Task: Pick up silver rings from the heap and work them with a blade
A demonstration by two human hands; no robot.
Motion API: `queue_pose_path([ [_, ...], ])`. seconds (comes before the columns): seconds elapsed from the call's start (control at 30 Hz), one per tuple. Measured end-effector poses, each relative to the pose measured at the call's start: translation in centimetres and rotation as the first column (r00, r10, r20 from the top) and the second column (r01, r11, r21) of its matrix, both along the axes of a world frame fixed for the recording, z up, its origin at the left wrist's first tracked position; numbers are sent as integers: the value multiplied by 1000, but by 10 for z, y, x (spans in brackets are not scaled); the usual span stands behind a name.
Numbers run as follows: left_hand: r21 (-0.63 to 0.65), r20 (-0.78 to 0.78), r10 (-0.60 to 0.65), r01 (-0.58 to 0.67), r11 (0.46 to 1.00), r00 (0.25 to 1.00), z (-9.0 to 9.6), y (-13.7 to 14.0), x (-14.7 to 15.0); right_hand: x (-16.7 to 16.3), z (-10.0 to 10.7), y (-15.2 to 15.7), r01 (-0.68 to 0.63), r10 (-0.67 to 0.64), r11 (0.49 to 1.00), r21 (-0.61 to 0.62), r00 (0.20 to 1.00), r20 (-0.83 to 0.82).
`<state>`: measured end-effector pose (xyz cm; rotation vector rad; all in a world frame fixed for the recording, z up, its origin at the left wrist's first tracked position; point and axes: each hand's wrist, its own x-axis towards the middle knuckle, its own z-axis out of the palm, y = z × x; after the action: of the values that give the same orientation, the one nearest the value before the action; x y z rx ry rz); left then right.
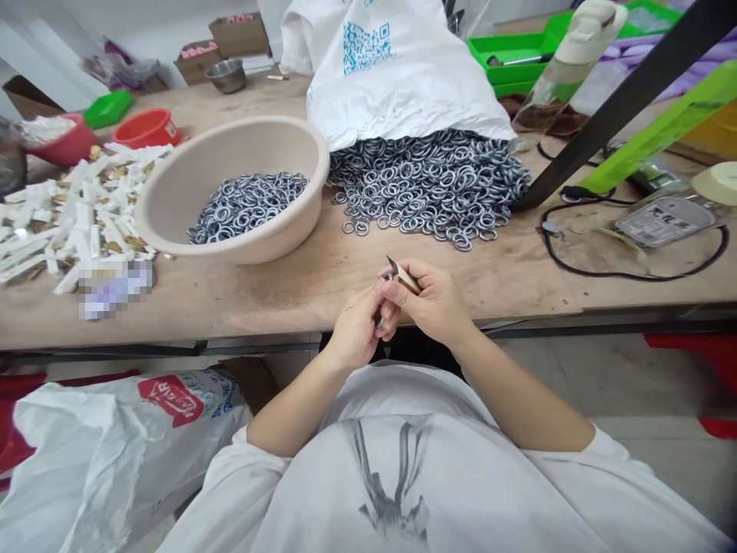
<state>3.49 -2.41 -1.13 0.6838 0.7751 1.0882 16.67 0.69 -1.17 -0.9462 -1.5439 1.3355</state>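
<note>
My two hands meet just above the table's front edge. In my right hand (441, 303) is a small knife (408, 278) with a dark pointed blade and a beige body, its tip pointing up and away from me. The fingers of my left hand (358, 326) are curled closed around a grey ring (388, 277), partly covered by the fingers. Beyond the hands lies a large pile of grey rings (426, 188), spilling from a white sack (403, 84). To its left stands a beige basin (276, 244) with more grey rings (247, 203) in it.
White offcut strips (86, 215) are heaped at the left, with a red bowl (147, 129) behind. On the right are a dark post (622, 100), a black cable (645, 275), a clear jar (662, 219) and a bottle (567, 69). A white bag (115, 453) sits below the table.
</note>
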Motion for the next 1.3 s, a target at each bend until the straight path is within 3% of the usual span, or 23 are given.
queue_pose_path([
  [0.13,-96,69,-13,19,995,998,2,1,-2,5,2,0,104,-150,969,225,969,197],
  [0.23,-136,100,20,-7,991,995,3,2,-4,9,5,-4,40,-219,901,432,901,374],
  [0.3,-152,106,42,-25,988,993,4,2,-4,10,5,-7,-34,-225,872,489,859,460],
  [0.57,-233,111,66,-38,972,992,8,0,0,11,6,-8,-73,-261,838,542,818,513],
  [0.83,-235,153,-15,51,971,988,7,1,-9,6,-11,9,-31,-181,911,411,866,466],
  [0.9,-204,151,-55,85,975,987,4,-2,-12,5,-9,28,67,-271,925,373,806,527],
  [0.97,-190,136,-55,81,978,989,0,-4,-16,1,-4,52,132,-355,922,364,667,655],
  [1.07,-204,101,83,-62,977,991,-5,-3,-23,-16,4,86,23,-321,933,359,500,804],
  [1.17,-171,81,176,-160,972,981,-5,2,-34,-40,3,111,-123,-281,927,354,396,874],
  [1.3,-180,38,255,-244,953,966,-2,7,-49,-54,-5,125,-161,-274,931,329,289,917],
])
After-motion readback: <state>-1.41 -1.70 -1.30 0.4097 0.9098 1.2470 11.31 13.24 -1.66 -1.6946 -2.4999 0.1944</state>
